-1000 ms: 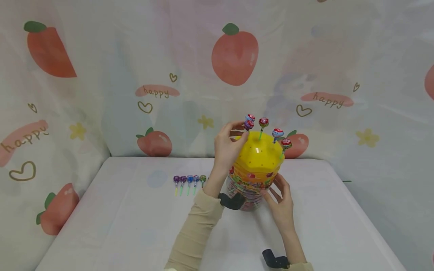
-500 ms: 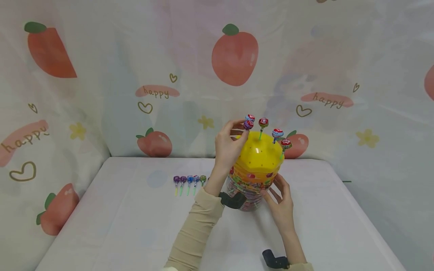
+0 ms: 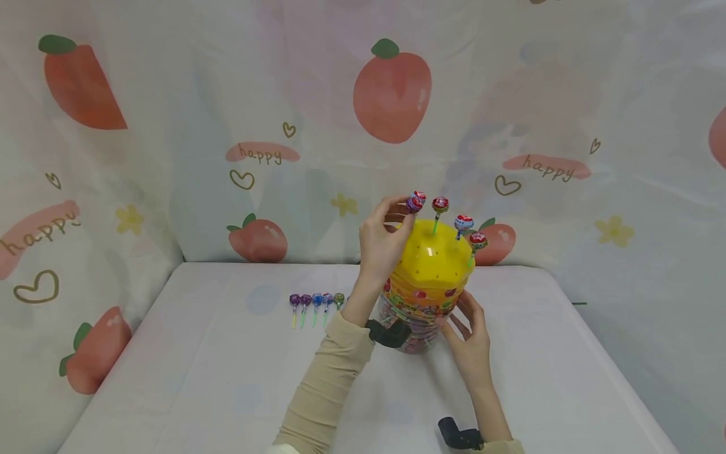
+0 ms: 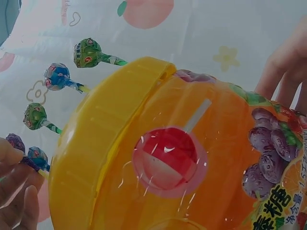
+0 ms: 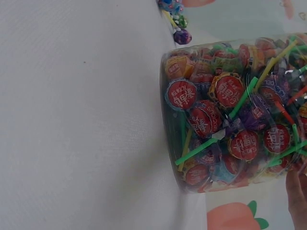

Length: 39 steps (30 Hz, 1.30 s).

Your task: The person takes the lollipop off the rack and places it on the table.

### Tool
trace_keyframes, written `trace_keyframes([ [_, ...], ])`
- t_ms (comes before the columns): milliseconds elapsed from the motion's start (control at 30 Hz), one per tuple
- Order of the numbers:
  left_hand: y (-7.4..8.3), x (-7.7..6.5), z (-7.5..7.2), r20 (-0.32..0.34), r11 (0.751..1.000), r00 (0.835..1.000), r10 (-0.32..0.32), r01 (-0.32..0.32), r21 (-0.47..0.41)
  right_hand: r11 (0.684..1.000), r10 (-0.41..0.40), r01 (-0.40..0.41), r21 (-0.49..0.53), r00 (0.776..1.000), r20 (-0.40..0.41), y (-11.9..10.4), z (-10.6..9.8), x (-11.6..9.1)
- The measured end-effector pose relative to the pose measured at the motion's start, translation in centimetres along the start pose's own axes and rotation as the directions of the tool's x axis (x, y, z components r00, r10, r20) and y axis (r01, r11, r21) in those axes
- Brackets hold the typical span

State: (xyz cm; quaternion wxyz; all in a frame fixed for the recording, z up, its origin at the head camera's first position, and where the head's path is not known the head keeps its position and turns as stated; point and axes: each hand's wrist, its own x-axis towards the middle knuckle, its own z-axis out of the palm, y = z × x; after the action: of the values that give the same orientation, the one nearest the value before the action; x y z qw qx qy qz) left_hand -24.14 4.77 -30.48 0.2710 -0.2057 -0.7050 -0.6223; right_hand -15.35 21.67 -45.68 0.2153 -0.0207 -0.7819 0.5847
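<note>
The left hand (image 3: 386,236) pinches a purple lollipop (image 3: 414,203) at the far left edge of the yellow lid (image 3: 435,255). Its candy end is up, and its stick, mostly hidden by the fingers, slants down toward the lid; the wrapper is shiny, with red and pale patches. The right hand (image 3: 472,343) curls thumb and fingers round the jar (image 3: 416,318), which stands upright, lid on top, orange-labelled above, clear below and packed with sweets.

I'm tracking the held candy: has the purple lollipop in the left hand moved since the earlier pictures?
Yes, slightly up: in the head view, the purple lollipop sits higher against the yellow lid.
</note>
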Motion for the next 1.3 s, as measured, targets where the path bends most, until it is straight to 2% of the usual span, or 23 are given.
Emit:
trace_keyframes([
  [200, 0.3, -0.1, -0.2, -0.033, 0.995, 0.997, 0.076, -0.078, -0.060, 1.000, 0.002, -0.002, 0.013, 1.000, 0.002, -0.1, -0.1, -0.1],
  [333, 0.4, -0.5, -0.8, -0.042, 0.993, 0.996, 0.078, -0.082, -0.085, 1.000, 0.000, -0.001, 0.019, 1.000, 0.004, 0.0, -0.1, 0.0],
  [667, -1.0, -2.7, -2.6, -0.068, 0.997, 0.998, 0.011, -0.017, -0.080, 1.000, -0.007, 0.006, 0.022, 1.000, 0.013, -0.1, 0.1, 0.0],
  [1000, -2.6, -6.3, -3.7, -0.060, 0.998, 0.997, -0.058, 0.056, -0.034, 1.000, -0.011, 0.011, 0.016, 1.000, -0.001, 0.0, -0.1, 0.1],
  [1300, -3.6, -9.5, -4.3, -0.039, 0.988, 0.987, -0.157, 0.157, -0.004, 1.000, 0.004, -0.004, 0.008, 1.000, -0.001, -0.1, 0.0, 0.0],
])
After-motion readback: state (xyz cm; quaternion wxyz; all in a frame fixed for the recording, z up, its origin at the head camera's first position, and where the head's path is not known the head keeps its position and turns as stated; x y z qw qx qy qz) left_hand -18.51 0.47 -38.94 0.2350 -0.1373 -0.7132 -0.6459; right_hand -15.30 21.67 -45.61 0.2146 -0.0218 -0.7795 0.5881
